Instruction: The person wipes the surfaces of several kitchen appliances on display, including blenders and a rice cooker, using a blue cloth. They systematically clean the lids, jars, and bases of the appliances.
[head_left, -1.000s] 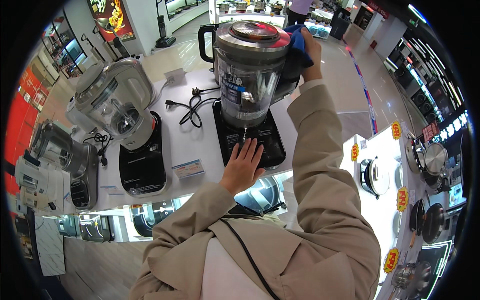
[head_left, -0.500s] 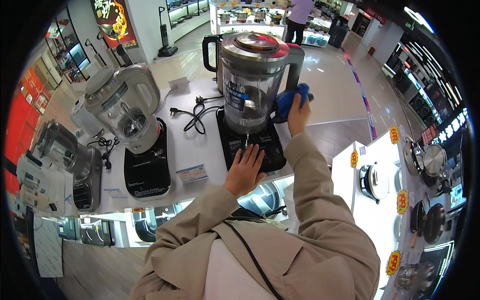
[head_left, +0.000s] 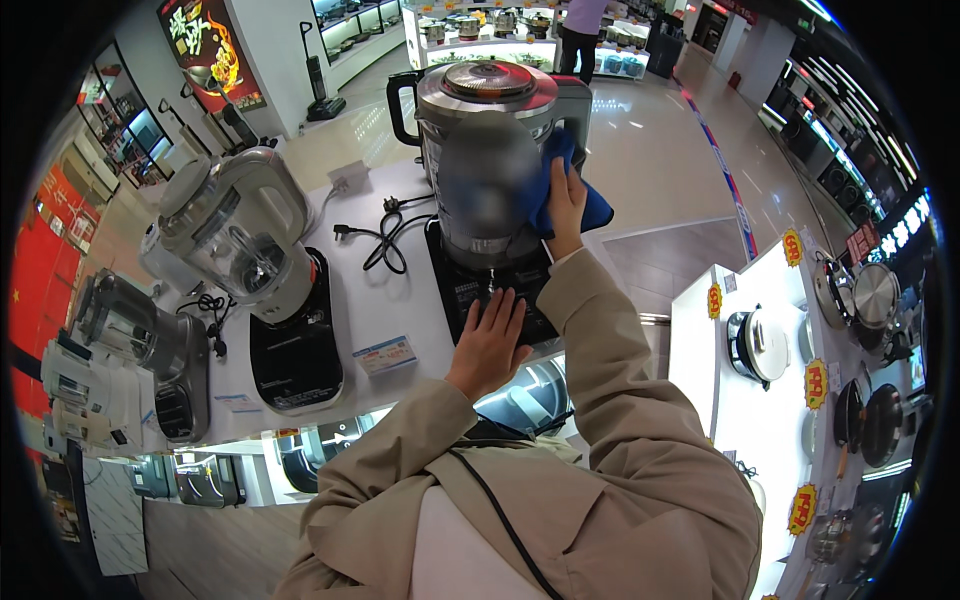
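Observation:
A large blender (head_left: 486, 88) with a steel lid and a clear jug stands upright on its black base (head_left: 452, 280), in front of me. My left hand (head_left: 490, 345) lies flat on the front of that base, its fingers stretched out. In my right hand (head_left: 566, 208) is a blue cloth (head_left: 596, 207), pressed against the jug's right side near the handle. Part of the cloth is hidden behind the fingers. A blurred grey patch covers the front of the jug, so its details cannot be made out.
To the left on the white table (head_left: 372, 305) stand a beige blender (head_left: 240, 250) and a smaller grey one (head_left: 140, 330). A black power cord (head_left: 385, 240) lies beside the large blender. A price card (head_left: 384, 355) sits near the front edge. Lit shelves with pots flank the right.
My right hand has brought the blue cloth left, from beside the handle onto the jug's side. My left hand stays on the base. The view has shifted slightly.

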